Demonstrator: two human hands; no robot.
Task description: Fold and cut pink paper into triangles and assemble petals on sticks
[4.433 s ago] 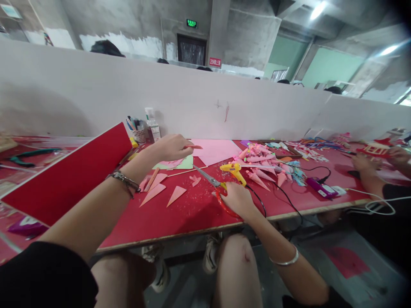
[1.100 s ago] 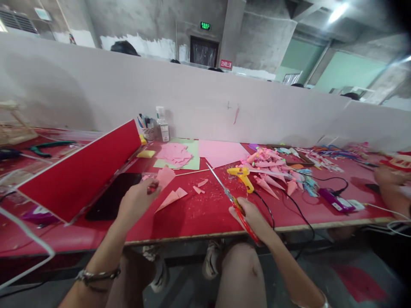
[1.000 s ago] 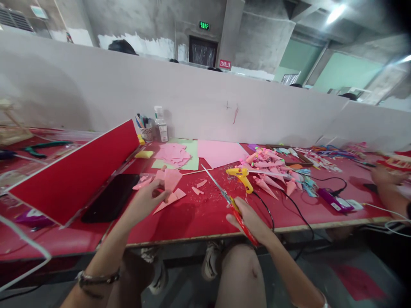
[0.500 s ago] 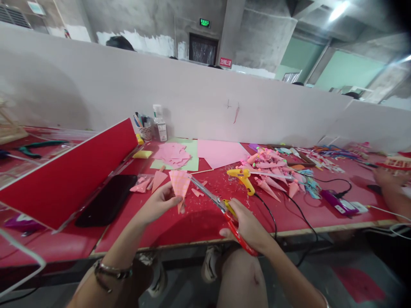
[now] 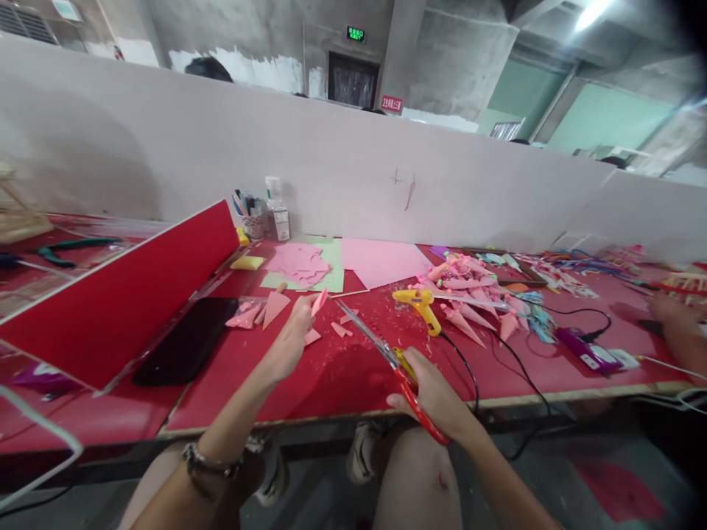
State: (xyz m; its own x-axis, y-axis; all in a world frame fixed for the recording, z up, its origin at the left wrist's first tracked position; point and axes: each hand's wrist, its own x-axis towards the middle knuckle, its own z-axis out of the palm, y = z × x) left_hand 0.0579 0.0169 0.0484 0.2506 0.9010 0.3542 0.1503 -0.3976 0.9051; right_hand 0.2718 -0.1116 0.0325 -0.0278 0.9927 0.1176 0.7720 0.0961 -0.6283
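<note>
My left hand (image 5: 292, 340) is closed on a small pink paper piece (image 5: 319, 302), turned nearly edge-on above the red table (image 5: 331, 383). My right hand (image 5: 428, 386) grips red-handled scissors (image 5: 373, 337), whose blades point up and left toward the left hand without touching it. Small pink scraps (image 5: 341, 329) lie just left of the blade tips. A pink triangle (image 5: 275, 308) rests left of my left hand. Right of the scissors lies a yellow glue gun (image 5: 423, 309), with a pile of pink cones (image 5: 464, 283) beside it.
Pink sheets (image 5: 384, 261) and a stack of pink cut pieces (image 5: 298, 265) lie behind. A black phone-like slab (image 5: 188, 342) and a leaning red board (image 5: 132, 291) stand left. Black cables cross the front edge at right, near a purple box (image 5: 588, 350). Another person's hand (image 5: 671, 313) is far right.
My left hand has turned and risen slightly, so the paper piece shows its narrow side. A scrap now shows beneath that hand. The scissors have drawn slightly away from the paper.
</note>
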